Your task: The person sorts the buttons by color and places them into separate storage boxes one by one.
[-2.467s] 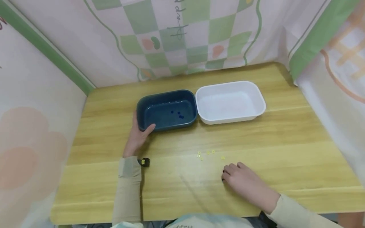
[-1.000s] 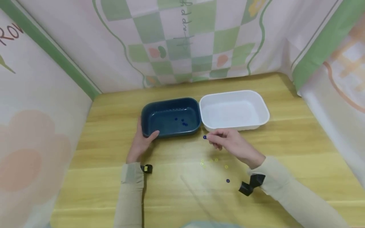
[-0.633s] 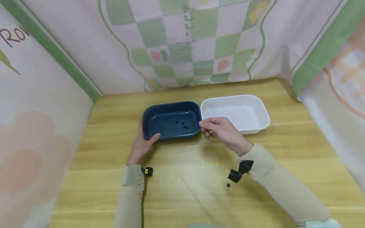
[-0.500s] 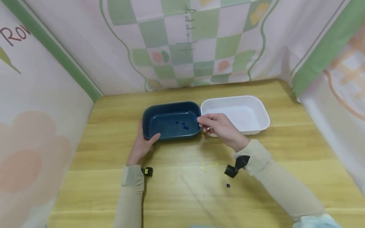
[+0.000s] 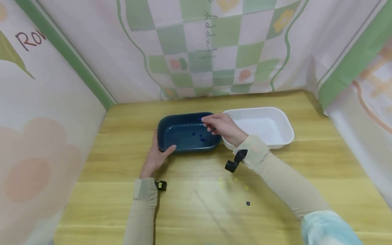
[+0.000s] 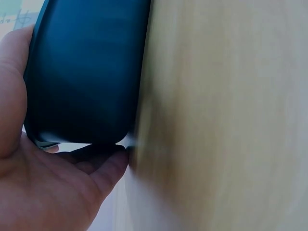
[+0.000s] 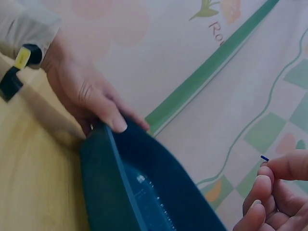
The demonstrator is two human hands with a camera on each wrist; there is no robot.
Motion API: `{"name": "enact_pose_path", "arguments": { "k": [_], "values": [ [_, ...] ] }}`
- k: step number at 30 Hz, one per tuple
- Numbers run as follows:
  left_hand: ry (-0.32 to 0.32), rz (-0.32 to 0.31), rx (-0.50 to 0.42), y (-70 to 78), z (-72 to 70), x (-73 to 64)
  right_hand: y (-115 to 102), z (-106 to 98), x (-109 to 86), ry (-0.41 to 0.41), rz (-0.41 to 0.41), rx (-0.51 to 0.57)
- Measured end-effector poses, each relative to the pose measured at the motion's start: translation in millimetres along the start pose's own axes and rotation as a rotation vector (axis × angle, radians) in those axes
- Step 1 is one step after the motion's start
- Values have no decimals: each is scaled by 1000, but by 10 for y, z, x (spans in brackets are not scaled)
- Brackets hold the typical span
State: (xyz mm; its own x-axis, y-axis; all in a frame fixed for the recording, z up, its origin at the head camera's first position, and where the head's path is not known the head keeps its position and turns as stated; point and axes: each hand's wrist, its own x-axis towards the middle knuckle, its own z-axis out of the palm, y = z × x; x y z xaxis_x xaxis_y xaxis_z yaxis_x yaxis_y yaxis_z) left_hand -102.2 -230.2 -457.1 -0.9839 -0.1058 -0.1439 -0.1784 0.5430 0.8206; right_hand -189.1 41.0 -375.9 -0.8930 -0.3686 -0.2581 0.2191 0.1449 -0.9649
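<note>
My left hand (image 5: 155,157) grips the near left corner of a dark blue tray (image 5: 186,150), its thumb over the rim and its fingers along the outer end wall. Several small blue discs (image 5: 200,135) lie on the tray's floor. Over the tray's back right part, my right hand (image 5: 225,127) pinches one small blue disc (image 7: 264,158) between thumb and forefinger, seen edge-on in the right wrist view. The left wrist view shows the tray's outer wall (image 6: 91,72) against my left palm and fingers.
A white tray (image 5: 280,136) stands to the right of the dark one, partly behind my right hand. Nearer on the wooden table lie several small yellow rings (image 5: 246,188) and one dark blue disc (image 5: 248,203). Printed curtains (image 5: 171,37) hang behind and at both sides.
My right hand has picked a blue disc off the table and carried it forward and left over the dark tray, uncovering another disc. The left hand keeps its grip. The head view has tilted.
</note>
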Motion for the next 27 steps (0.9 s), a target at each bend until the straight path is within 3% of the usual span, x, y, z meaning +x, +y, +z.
{"name": "enact_pose_path", "arguments": {
  "k": [16,27],
  "values": [
    [-2,-10,-9,-7,13,-1,155,82,277,-72,56,-127],
    [-4,-38,-27,-2,21,12,88,148,281,-51,55,-156]
  ]
}}
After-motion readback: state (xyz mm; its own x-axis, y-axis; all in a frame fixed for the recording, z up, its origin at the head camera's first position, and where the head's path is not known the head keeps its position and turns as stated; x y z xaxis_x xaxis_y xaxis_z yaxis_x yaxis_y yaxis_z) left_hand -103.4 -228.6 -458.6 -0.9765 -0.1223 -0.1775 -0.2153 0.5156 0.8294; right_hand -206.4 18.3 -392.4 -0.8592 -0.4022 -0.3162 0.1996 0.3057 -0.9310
